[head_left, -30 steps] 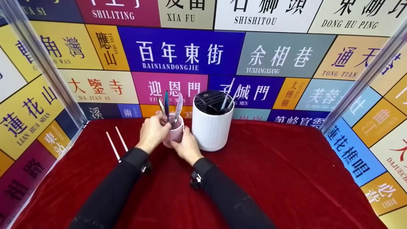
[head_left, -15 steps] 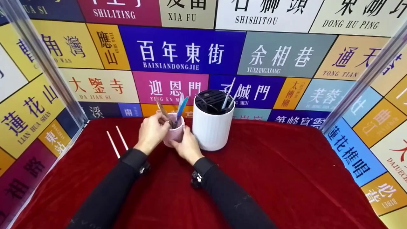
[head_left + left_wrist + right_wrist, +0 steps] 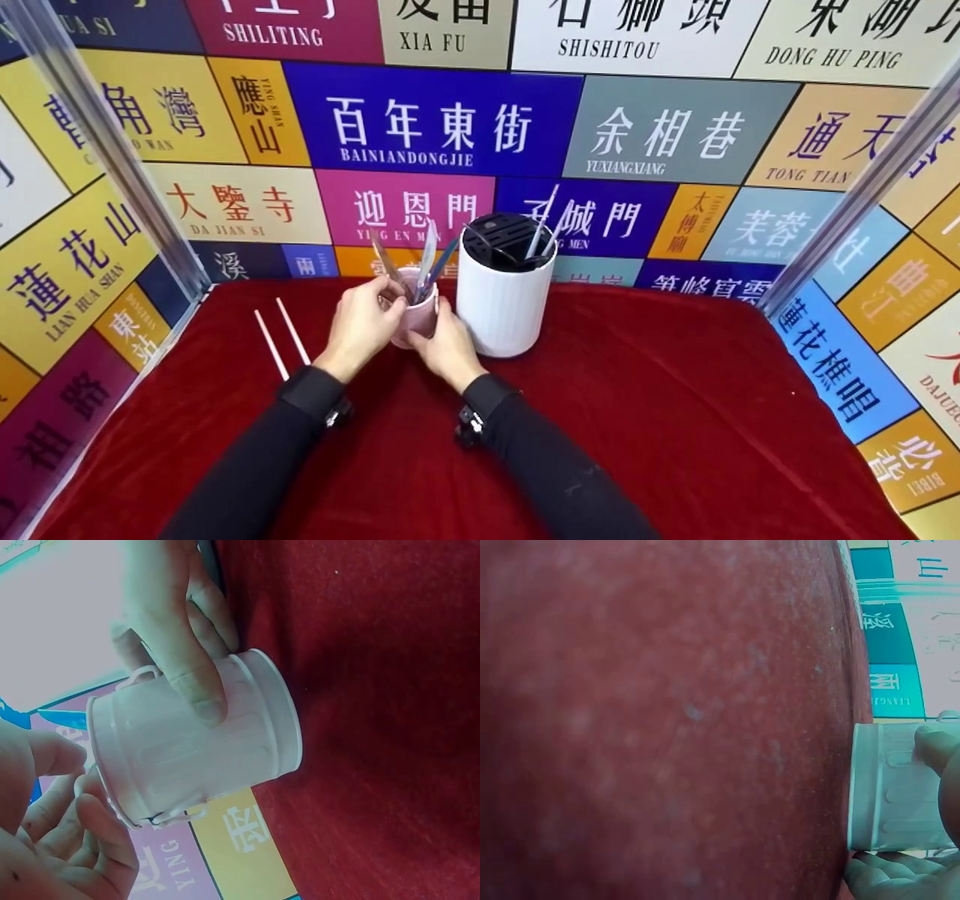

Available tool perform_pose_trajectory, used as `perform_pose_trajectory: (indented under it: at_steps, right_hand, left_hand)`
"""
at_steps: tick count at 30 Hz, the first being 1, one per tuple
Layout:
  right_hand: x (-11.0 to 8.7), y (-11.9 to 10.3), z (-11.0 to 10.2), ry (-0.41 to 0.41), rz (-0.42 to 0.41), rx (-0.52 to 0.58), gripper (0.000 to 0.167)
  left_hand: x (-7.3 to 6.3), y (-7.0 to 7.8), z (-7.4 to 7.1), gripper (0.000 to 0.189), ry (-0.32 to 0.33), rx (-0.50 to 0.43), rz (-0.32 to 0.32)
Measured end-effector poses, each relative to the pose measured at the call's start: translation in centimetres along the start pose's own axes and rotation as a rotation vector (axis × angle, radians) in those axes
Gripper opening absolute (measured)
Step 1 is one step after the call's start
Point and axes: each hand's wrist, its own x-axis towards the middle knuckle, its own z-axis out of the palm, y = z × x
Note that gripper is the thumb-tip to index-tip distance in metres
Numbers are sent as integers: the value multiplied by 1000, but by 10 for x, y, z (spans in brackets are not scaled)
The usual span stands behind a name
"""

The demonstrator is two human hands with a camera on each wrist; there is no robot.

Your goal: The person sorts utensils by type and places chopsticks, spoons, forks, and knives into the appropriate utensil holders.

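A small pink cup (image 3: pixel 418 319) with several flat-bladed utensils (image 3: pixel 427 259) in it stands on the red cloth; two look like table knives, one silvery and one blue-teal. My right hand (image 3: pixel 451 341) grips the cup's side, its thumb (image 3: pixel 206 709) across the wall in the left wrist view. At the cup's left rim is my left hand (image 3: pixel 362 321), fingers bent, next to a brownish blade (image 3: pixel 382 259) leaning left. Whether these fingers pinch that utensil or only touch the rim is hidden. In the right wrist view the cup (image 3: pixel 900 787) shows at the right edge.
Close to the cup's right stands a white cylindrical holder (image 3: pixel 502 311) with a black slotted top (image 3: pixel 499 240) and thin silvery utensils (image 3: pixel 538 232) in it. Two pale sticks (image 3: pixel 281 337) lie left of my left arm. Behind rises a wall of coloured signs (image 3: pixel 435 120).
The teal blade has swung from upright over to the right side of the cup, and the brownish one leans left. My left hand stays at the rim; my right hand keeps holding the cup.
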Motion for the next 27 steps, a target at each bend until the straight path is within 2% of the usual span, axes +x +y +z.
perform_pose_trajectory:
  at_steps: [7, 13, 15, 19, 24, 27]
  right_hand:
    - [-7, 0, -19, 24, -55, 110, 74]
    - [-24, -6, -45, -26, -90, 328, 60]
    - [-30, -7, -56, 13, -100, 366, 55]
    - [-35, -6, -81, 157, -113, 401, 38]
    - [-39, -2, -113, 302, -105, 494, 17]
    - [-40, 2, -127, 372, -96, 513, 8]
  left_hand:
    - [-5, -1, -2, 14, 11, -2, 23]
    - [-13, -1, -6, 15, 29, -40, 28]
    - [-16, 1, -8, 16, 38, -58, 34]
    - [-21, 6, -11, 16, 49, -82, 51]
    - [-28, 12, -14, 14, 40, -103, 73]
    - [-32, 12, -15, 14, 34, -108, 80]
